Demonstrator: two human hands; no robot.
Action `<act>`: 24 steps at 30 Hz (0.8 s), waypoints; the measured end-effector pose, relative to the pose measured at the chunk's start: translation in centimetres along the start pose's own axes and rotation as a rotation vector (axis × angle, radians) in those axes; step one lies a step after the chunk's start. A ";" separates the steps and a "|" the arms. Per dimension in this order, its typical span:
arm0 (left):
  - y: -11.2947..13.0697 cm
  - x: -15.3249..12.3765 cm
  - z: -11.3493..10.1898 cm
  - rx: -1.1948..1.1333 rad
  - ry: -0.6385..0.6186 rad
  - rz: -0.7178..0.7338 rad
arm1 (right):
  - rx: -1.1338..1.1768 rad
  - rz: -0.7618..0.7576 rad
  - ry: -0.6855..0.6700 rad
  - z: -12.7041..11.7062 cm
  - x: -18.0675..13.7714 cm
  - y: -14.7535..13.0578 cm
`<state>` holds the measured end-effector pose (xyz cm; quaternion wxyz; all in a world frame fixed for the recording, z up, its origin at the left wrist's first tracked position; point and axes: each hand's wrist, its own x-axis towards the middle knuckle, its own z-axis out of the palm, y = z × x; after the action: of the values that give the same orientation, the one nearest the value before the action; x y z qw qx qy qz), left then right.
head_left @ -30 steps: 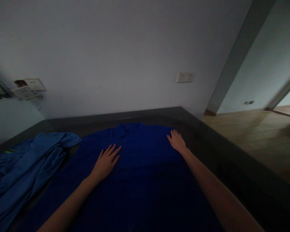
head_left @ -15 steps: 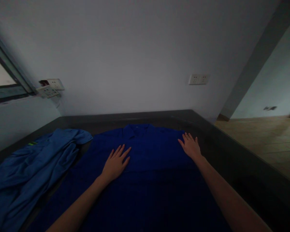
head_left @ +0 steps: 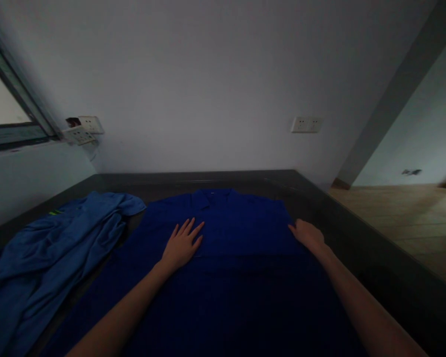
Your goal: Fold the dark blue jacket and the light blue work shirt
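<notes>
A dark blue shirt [head_left: 238, 223] lies spread flat on a dark table [head_left: 319, 198], collar toward the far wall. My left hand [head_left: 182, 244] rests palm down on the shirt's chest, left of the middle, fingers stretched out and open. My right hand [head_left: 309, 235] is at the shirt's right edge, below the shoulder. Its fingers are curled down over the cloth there, and the fingertips are hidden. Both forearms reach in from the near edge.
A lighter blue garment [head_left: 59, 243] lies crumpled on the table's left side, touching the shirt's sleeve. White wall sockets [head_left: 306, 124] sit on the far wall, more sockets [head_left: 83, 130] near a window [head_left: 3, 114] at left. Wooden floor [head_left: 405, 213] shows beyond the table's right edge.
My right hand has slid from the shirt's shoulder out and back to its right edge, and its spread fingers have curled closed. My left hand has stayed flat on the chest.
</notes>
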<state>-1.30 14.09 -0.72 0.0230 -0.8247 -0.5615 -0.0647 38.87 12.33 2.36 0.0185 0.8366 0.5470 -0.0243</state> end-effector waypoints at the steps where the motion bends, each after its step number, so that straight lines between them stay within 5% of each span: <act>1: 0.0 0.0 0.0 0.000 0.001 0.000 | 0.000 -0.010 0.037 0.1 -0.5 -0.3; 4: -0.1 -0.1 0.1 -0.006 0.003 -0.002 | 0.010 -0.021 0.158 0.8 -1.4 -0.9; 17: 1.6 3.9 0.7 -0.040 0.015 -0.056 | -0.049 -0.076 0.181 1.2 4.1 -0.4; 24: 1.2 4.3 0.6 -0.027 0.003 -0.028 | 0.004 -0.040 0.205 0.9 3.7 0.2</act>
<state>1.41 17.74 -0.73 0.0118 -0.8170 -0.5719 -0.0737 40.52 15.62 1.19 -0.0397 0.8235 0.5627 0.0597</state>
